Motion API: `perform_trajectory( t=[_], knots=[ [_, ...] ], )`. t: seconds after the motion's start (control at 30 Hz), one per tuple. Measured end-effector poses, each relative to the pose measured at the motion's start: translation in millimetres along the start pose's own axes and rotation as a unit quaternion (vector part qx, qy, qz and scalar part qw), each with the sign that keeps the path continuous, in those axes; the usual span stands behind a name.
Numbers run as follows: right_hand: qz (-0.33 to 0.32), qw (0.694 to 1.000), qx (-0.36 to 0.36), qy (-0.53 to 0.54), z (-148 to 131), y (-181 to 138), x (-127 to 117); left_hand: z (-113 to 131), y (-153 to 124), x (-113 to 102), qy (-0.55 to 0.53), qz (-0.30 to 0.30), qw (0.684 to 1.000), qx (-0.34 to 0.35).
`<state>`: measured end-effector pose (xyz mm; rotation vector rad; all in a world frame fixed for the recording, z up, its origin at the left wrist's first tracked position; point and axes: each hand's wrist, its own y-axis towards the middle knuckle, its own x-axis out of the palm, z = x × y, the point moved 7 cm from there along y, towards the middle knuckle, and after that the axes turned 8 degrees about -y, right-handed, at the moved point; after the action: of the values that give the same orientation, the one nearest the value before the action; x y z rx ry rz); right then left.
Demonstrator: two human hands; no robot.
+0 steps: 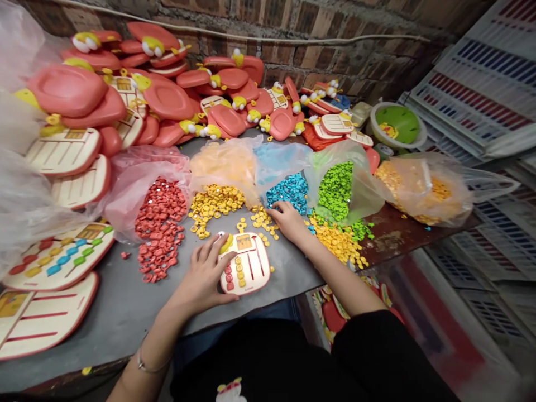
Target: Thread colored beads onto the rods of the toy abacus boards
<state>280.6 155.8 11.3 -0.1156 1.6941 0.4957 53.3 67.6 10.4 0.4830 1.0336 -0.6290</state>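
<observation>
My left hand (205, 273) grips the left side of a cream toy board (256, 268) with a red rim and a yellow animal head, fingers over the top and thumb along the lower edge. Red pieces and yellow pieces fill two of its slots; the two slots to the right hold nothing. At the front edge of the blue bead pile (288, 192) is my right hand (291, 223), its fingers bent and drawn together. Whatever lies between those fingertips is hidden. Loose yellow beads (263, 220) lie between the two hands.
Bags spill red beads (161, 234), yellow beads (218, 201) and green beads (336, 190) across the grey table. More yellow beads (339, 237) lie right. Red-backed boards (171, 97) are heaped by the brick wall. A filled board (62, 257) sits left; a green bowl (397, 123) stands at back right.
</observation>
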Motion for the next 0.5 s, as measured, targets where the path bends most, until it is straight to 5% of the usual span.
perform_trajectory(
  t=[0.13,0.3,0.4,0.5],
  knots=[
    [-0.011,1.000,0.005,-0.024,7,1,2,0,1,0,-0.006,-0.006,1.000,-0.009],
    [0.070,0.966,0.050,0.243,-5,-16,-25,0,1,0,-0.016,-0.013,1.000,-0.021],
    [0.038,0.925,0.047,0.375,-27,-19,-23,0,1,0,-0.022,-0.015,0.999,-0.022],
    [-0.014,0.927,0.013,0.375,-48,-16,-15,0,1,0,-0.019,-0.020,0.999,-0.024]
  ],
)
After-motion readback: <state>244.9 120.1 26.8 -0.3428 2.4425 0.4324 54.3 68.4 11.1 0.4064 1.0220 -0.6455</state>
